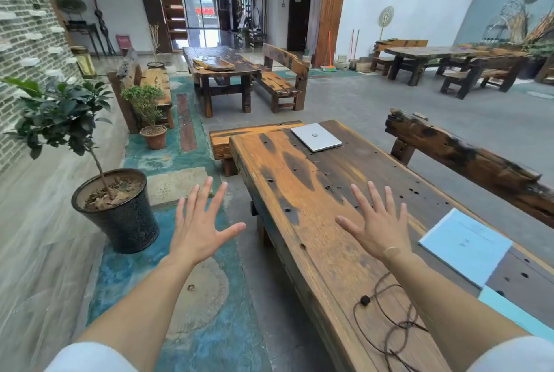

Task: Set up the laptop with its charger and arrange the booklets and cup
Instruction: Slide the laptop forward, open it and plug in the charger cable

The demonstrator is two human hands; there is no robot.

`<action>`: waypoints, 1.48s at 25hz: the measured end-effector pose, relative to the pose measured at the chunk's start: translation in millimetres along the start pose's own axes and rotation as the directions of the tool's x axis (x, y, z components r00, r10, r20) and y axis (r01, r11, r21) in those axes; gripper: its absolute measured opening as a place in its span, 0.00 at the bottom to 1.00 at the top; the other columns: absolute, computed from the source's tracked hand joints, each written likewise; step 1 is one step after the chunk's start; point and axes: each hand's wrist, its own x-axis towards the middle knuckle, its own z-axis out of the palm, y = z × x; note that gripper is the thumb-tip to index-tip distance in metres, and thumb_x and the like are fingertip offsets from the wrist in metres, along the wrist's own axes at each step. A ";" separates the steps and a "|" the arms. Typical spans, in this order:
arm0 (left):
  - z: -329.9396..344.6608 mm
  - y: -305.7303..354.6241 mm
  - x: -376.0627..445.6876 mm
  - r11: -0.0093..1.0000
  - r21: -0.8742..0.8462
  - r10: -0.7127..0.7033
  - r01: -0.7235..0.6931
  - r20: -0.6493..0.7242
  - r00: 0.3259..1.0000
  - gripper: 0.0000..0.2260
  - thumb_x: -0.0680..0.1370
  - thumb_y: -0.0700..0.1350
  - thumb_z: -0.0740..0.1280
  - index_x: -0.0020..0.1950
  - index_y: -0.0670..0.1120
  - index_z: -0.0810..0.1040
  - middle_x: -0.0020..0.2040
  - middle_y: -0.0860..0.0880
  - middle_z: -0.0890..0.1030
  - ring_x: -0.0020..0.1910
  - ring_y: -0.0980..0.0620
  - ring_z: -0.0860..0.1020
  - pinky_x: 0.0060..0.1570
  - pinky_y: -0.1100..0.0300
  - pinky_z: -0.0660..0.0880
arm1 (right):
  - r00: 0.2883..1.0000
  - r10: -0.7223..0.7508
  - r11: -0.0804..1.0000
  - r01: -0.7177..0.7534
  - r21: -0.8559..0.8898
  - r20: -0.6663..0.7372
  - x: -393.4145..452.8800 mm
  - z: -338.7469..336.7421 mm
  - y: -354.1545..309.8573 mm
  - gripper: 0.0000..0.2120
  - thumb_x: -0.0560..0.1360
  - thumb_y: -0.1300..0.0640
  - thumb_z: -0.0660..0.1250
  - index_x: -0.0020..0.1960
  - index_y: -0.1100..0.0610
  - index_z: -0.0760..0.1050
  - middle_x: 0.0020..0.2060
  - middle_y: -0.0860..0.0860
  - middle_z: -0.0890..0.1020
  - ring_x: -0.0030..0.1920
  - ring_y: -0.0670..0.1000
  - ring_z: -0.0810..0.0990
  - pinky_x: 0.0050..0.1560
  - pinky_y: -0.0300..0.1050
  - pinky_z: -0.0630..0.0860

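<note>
A closed silver laptop [316, 136] lies flat at the far end of the long wooden table [302, 191]. A light blue booklet [466, 245] rests near the table's right edge, and the corner of a second blue booklet [515, 313] pokes in at the lower right. A thin dark charger cable [386, 314] lies coiled on the near part of the table, partly under my right arm. My left hand [199, 226] hovers open over the floor, left of the table. My right hand [374, 223] hovers open above the tabletop, fingers spread. No cup is in view.
A heavy wooden bench [467, 158] runs along the table's right side. A small wooden stool [223, 143] stands at the table's far left corner. A large dark plant pot [120, 212] sits on the floor to the left, with a smaller potted plant [153, 131] beyond.
</note>
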 end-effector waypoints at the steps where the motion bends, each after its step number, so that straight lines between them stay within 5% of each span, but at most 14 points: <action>1: 1.5 -10.1 10.4 1.000 0.006 0.006 -0.006 0.006 1.000 0.41 0.68 0.79 0.48 0.76 0.67 0.36 0.80 0.56 0.37 0.79 0.51 0.39 0.76 0.43 0.42 | 1.000 0.011 1.000 -0.011 -0.001 -0.003 9.6 3.5 -9.5 0.42 0.65 0.19 0.37 0.75 0.34 0.35 0.80 0.47 0.41 0.78 0.57 0.37 0.75 0.68 0.42; 9: 25.4 -76.0 110.1 0.999 -0.032 0.010 -0.008 0.067 0.998 0.42 0.67 0.80 0.48 0.76 0.67 0.37 0.80 0.56 0.39 0.79 0.51 0.40 0.76 0.43 0.42 | 0.998 0.063 0.998 -0.063 -0.011 -0.017 106.8 42.8 -67.2 0.42 0.65 0.19 0.37 0.76 0.34 0.36 0.80 0.47 0.42 0.78 0.57 0.35 0.75 0.67 0.41; 29: 129.5 -111.9 417.1 1.000 0.000 0.020 -0.020 0.148 0.989 0.41 0.68 0.80 0.48 0.77 0.66 0.39 0.81 0.55 0.41 0.79 0.50 0.43 0.76 0.43 0.42 | 0.995 0.079 0.997 -0.079 0.005 0.066 435.8 112.7 -65.3 0.43 0.66 0.19 0.38 0.77 0.35 0.40 0.80 0.47 0.42 0.79 0.58 0.38 0.74 0.67 0.42; 37: 176.6 -175.5 540.6 0.995 -0.066 0.088 -0.075 0.216 0.972 0.42 0.68 0.79 0.49 0.78 0.64 0.42 0.81 0.55 0.41 0.79 0.49 0.43 0.76 0.42 0.42 | 0.974 0.213 0.977 -0.214 -0.003 0.075 519.6 146.3 -107.6 0.43 0.66 0.18 0.39 0.76 0.35 0.42 0.80 0.46 0.42 0.79 0.57 0.39 0.74 0.67 0.42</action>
